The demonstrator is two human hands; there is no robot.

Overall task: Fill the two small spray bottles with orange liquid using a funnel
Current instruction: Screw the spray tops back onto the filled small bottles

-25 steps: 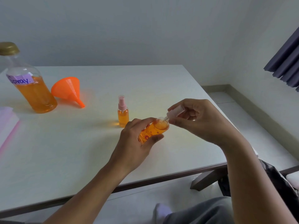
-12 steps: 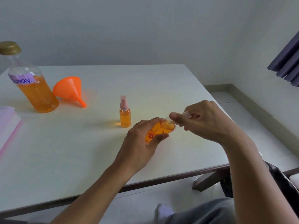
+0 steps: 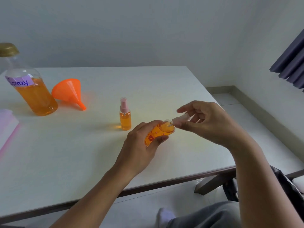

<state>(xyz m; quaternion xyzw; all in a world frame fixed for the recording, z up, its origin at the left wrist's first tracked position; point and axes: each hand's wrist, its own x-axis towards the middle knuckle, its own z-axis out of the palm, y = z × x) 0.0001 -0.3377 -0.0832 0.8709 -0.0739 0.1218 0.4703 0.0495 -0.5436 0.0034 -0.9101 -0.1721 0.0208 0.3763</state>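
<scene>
**Two hands fit a pump top to a small spray bottle of orange liquid**

Head view, looking down at a pale worktop (image 3: 82,153). The left grip (image 3: 141,145), a bare hand, is closed round a small spray bottle (image 3: 158,132): thumb on the near side, fingers curled over the far side. The bottle is tilted, its neck pointing right, held just above the worktop near the front edge. It has a flower pattern and holds orange liquid.

The right grip (image 3: 207,124), also a bare hand, pinches a pale pump top (image 3: 180,120) between thumb and fingers at the bottle's mouth. The forefinger is stretched out and the other fingers are loosely curled. Whether the top is fully seated cannot be told.

Counted: two small spray bottles. The second spray bottle (image 3: 125,117) stands upright just behind the left grip, with a pink pump, a clear cap and orange liquid inside. One orange funnel (image 3: 69,91) lies on its side at the far left, spout toward the viewer. One large bottle (image 3: 34,94), gold-capped and labelled "Spray.", stands just beside it, about half full of orange liquid.
</scene>
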